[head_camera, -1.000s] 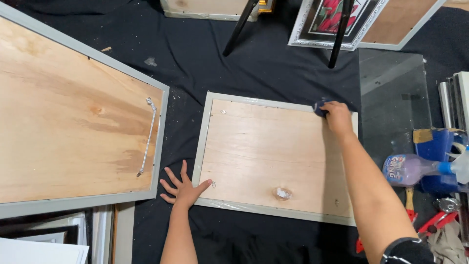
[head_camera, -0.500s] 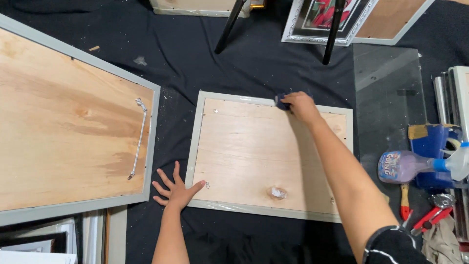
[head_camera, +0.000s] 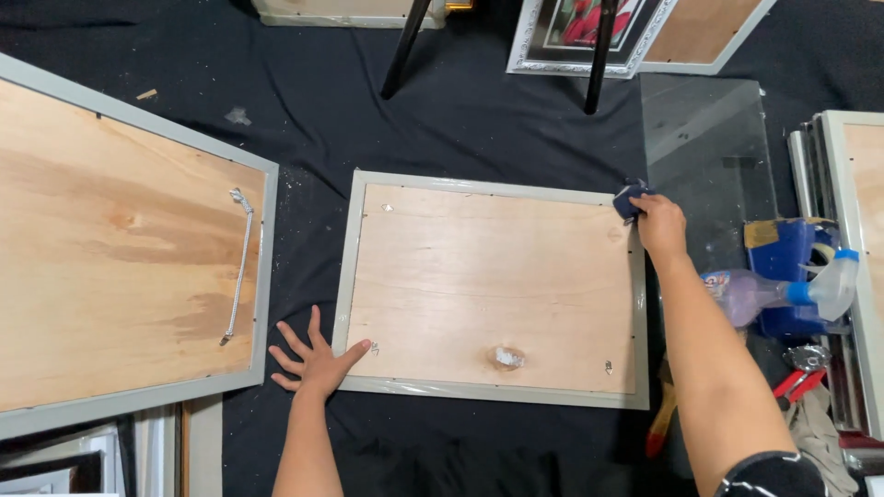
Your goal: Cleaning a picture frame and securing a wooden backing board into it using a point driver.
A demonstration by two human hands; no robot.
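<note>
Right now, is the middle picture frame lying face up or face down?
Face down. The frame shows its bare plywood backing, lying flat on the black cloth.

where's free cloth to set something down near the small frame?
Free: black cloth between the large frame and the small frame, and below the small frame. Left hand sits at that gap's lower end. Crowded: right of the right hand, with glass pane, spray bottle, tools.

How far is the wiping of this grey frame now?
The right hand presses a dark cloth at the far right corner of the grey frame, while the left hand steadies the near left corner. Whether any edge is already clean cannot be told. Clear film at the near edge is not yet removed.
</note>
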